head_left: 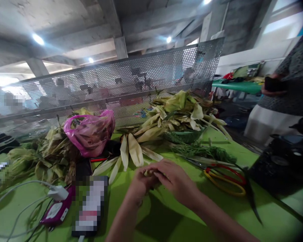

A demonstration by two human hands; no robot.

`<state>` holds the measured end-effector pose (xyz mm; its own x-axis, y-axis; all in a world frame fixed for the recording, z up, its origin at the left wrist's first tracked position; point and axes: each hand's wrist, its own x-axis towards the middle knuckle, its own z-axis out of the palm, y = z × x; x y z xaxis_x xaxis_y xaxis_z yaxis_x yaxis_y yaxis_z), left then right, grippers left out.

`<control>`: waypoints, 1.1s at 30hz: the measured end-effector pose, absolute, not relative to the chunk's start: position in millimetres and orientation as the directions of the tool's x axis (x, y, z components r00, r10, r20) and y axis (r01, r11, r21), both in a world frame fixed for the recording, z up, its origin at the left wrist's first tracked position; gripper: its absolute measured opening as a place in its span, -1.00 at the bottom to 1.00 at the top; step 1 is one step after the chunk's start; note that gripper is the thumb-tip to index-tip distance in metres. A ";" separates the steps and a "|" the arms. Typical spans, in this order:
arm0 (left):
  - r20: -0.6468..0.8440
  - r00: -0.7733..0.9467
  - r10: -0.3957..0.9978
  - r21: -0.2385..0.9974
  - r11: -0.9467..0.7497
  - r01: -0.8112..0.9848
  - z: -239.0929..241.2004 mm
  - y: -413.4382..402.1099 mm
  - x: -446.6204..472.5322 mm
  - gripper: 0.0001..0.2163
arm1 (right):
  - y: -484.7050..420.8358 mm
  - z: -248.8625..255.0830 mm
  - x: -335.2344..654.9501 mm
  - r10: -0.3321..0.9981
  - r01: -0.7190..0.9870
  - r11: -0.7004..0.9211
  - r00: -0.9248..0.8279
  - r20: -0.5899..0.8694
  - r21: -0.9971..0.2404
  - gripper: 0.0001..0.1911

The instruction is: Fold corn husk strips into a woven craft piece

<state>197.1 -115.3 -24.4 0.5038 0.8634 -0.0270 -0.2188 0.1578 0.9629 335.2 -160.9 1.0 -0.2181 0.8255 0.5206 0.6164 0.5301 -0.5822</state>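
Note:
My left hand (144, 181) and my right hand (170, 176) meet over the middle of the green table, fingers curled together. Between them shows a small pale-green piece (148, 173) that looks like corn husk; the fingers hide most of it. Just beyond my hands, pale dried corn husks (135, 151) fan out on the tabletop. A large heap of husks (179, 107) rises behind, partly in a green basket (184, 136). To the right of my right hand lie scissors with red and yellow handles (226, 181).
On the left are a phone (92, 205), a purple power strip (58, 208) with cables, a pink plastic bag (91, 132) and more husks (55, 151). Green sprigs (209, 151) lie at right, near a black machine (285, 161). A perforated metal screen (111, 87) borders the back; a person (290, 77) stands at right.

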 end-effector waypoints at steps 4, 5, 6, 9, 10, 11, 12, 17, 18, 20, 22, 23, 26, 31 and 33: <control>-0.120 0.363 0.924 0.928 0.235 -0.290 -28.0 -112.2 197.9 -0.72 | -164.7 4.3 333.2 0.791 0.584 0.571 -0.202 0.578 -0.577 -0.69; -0.157 0.301 0.940 0.909 0.257 -0.329 -28.6 -110.0 197.6 -0.67 | -166.3 5.1 332.7 0.775 0.571 0.575 -0.151 0.614 -0.586 -0.72; -0.186 0.240 0.953 0.886 0.268 -0.378 -28.8 -107.4 197.1 -0.61 | -167.8 5.5 331.7 0.763 0.559 0.571 -0.091 0.640 -0.601 -0.77; -0.205 0.110 0.973 0.809 0.232 -0.540 -28.6 -99.7 195.4 -0.53 | -169.4 2.2 322.8 0.804 0.525 0.509 -0.008 0.594 -0.682 -0.90; -0.200 0.092 0.976 0.784 0.216 -0.582 -28.6 -97.9 195.1 -0.54 | -168.4 -0.7 317.9 0.835 0.513 0.479 -0.017 0.549 -0.712 -0.91; -0.196 0.082 0.977 0.764 0.205 -0.612 -28.6 -96.6 195.1 -0.56 | -166.5 -4.2 312.3 0.864 0.505 0.448 -0.034 0.502 -0.737 -0.90; -0.193 0.078 0.978 0.749 0.198 -0.633 -28.7 -96.0 195.4 -0.57 | -163.8 -8.1 306.6 0.886 0.503 0.419 -0.045 0.461 -0.756 -0.88; -0.178 0.037 0.983 0.765 0.162 -0.624 -28.1 -101.7 200.7 -0.60 | -148.7 -26.3 289.7 0.944 0.492 0.269 0.038 0.328 -0.828 -0.89; -0.185 0.020 0.983 0.773 0.158 -0.614 -27.6 -103.7 202.1 -0.60 | -147.0 -28.9 289.0 0.947 0.479 0.250 0.059 0.315 -0.842 -0.91; -0.201 -0.007 0.980 0.777 0.155 -0.611 -26.8 -107.4 204.9 -0.59 | -145.1 -33.1 288.2 0.952 0.437 0.222 0.094 0.290 -0.872 -0.93; -0.210 -0.017 0.978 0.769 0.154 -0.620 -26.1 -110.3 207.4 -0.58 | -143.9 -36.4 287.2 0.961 0.376 0.195 0.110 0.252 -0.906 -0.95; -0.211 -0.016 0.977 0.769 0.156 -0.620 -25.8 -111.2 208.4 -0.57 | -143.2 -37.7 286.5 0.966 0.338 0.178 0.117 0.229 -0.924 -0.96; -0.199 -0.023 0.980 0.787 0.146 -0.599 -23.9 -111.9 209.1 -0.58 | -139.9 -40.1 285.5 0.978 0.218 0.150 0.111 0.177 -0.964 -0.95; -0.167 -0.024 0.986 0.821 0.125 -0.557 -17.9 -107.3 202.1 -0.56 | -140.6 -43.8 292.5 0.993 0.281 0.120 -0.035 0.115 -0.952 -0.93; -0.141 -0.009 0.990 0.800 0.109 -0.590 -15.6 -105.2 198.2 -0.55 | -146.3 -45.7 295.7 0.991 0.378 0.102 -0.114 0.062 -0.920 -0.90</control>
